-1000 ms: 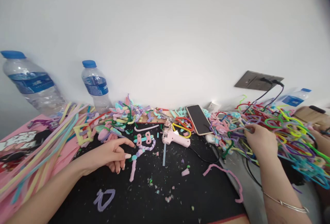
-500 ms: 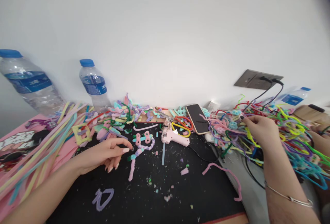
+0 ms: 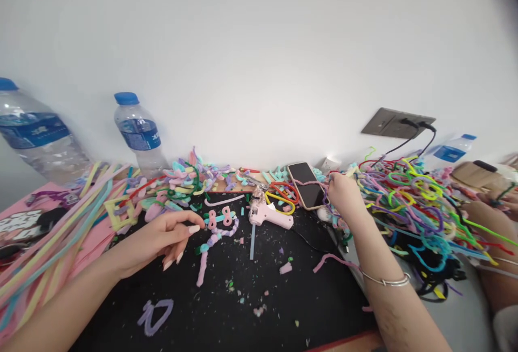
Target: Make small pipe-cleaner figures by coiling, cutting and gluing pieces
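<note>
My left hand [image 3: 172,238] hovers over the black work surface [image 3: 194,319], fingers loosely bent and apart with nothing in them. Close to its fingertips lies a twisted chain of pastel pipe cleaners [image 3: 208,244]. Two pink loops on a turquoise piece [image 3: 220,218] sit just beyond it. Beside the phone [image 3: 309,193], my right hand [image 3: 346,195] is closed at the left end of a tangled heap of pipe cleaners [image 3: 404,190]. A pink pipe cleaner [image 3: 306,182] runs across the phone to its fingertips, which are partly hidden.
A pink glue gun [image 3: 271,215] with its cord lies mid-table. Water bottles [image 3: 140,133] stand along the wall. Long pastel strips [image 3: 68,233] cover the left side. A purple loop [image 3: 156,317] lies in front. Another person's arm [image 3: 481,238] is at the right.
My right hand has moved left from the heap's middle to beside the phone, and the pink pipe cleaner now stretches further over the phone. My left hand has barely moved.
</note>
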A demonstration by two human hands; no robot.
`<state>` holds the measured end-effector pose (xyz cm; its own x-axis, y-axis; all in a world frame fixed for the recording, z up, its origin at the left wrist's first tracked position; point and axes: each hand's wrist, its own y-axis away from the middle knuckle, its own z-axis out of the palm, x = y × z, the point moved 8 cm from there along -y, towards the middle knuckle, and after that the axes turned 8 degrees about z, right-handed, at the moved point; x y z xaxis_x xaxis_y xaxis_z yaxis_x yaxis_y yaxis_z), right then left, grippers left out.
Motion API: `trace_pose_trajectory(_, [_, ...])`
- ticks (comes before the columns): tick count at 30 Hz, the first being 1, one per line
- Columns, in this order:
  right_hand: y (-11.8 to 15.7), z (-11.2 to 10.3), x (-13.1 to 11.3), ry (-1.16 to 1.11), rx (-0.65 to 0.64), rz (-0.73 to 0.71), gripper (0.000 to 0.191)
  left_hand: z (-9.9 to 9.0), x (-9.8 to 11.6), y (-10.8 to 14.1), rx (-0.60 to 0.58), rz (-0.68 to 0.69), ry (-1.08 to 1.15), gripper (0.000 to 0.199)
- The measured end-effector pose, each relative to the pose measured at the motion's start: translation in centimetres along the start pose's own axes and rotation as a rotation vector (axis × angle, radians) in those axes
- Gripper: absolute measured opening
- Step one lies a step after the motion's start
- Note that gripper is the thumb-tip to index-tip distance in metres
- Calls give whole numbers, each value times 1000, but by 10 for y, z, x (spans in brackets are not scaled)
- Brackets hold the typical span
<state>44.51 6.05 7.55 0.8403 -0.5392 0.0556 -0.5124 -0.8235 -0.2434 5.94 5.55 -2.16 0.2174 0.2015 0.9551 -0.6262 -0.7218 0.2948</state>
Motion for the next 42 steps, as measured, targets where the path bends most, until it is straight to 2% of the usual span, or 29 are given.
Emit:
trace_pose_trajectory(5, [6,10,-8,-10,-32,22,30,-1,-2,1,4,-5,-1,40])
trace_pose_trajectory(9, [18,2,0,-48,-68,37,31,-2,-3,1,7,-8,8,40])
trace_pose_trajectory(14, [41,-23,29,-447,-188,5,45,-2,-5,-1,-8,-6,6,36])
trace_pose_trajectory(15, [44,-30,43,-532,-149,37,46,-2,-6,-1,-9,-2,3,35])
trace_pose_trajectory(17, [47,-46,80,-580,40,185,41,-2,-7,-2,-12,1,3,34])
trace_pose_trajectory(19, [52,-57,118,-432,263,362,35,-3,-9,-2,-8,-2,2,34])
trace_pose_trajectory(20, [53,-59,133,-332,326,429,32,-3,-9,-2,-5,-5,0,34])
trace_pose_trajectory(21, [52,-55,143,-273,336,462,31,-3,-8,-2,-2,-10,-1,34])
trace_pose_trajectory(23, [45,-41,155,-220,270,472,35,-2,-6,-1,12,-14,3,34])
trace_pose_trajectory(25, [40,-35,161,-226,302,479,35,-1,-3,0,27,-9,12,35])
trace_pose_trajectory(29, [26,-48,154,-272,541,349,33,-2,-2,0,51,11,28,35])
trace_pose_trajectory(32, [0,-44,142,-137,449,238,30,-4,-7,-3,40,7,41,37])
trace_pose_trajectory(34, [-17,-31,130,-13,294,133,32,-6,-11,-4,30,9,44,38])
trace_pose_trajectory(36, [-28,-18,124,56,176,93,32,-8,-12,-4,36,16,50,38])
trace_pose_trajectory(38, [-33,-13,120,70,151,92,30,-8,-12,-4,35,22,54,37])
trace_pose_trajectory(42, [-32,-19,113,3,223,127,27,-7,-9,-3,34,25,70,36])
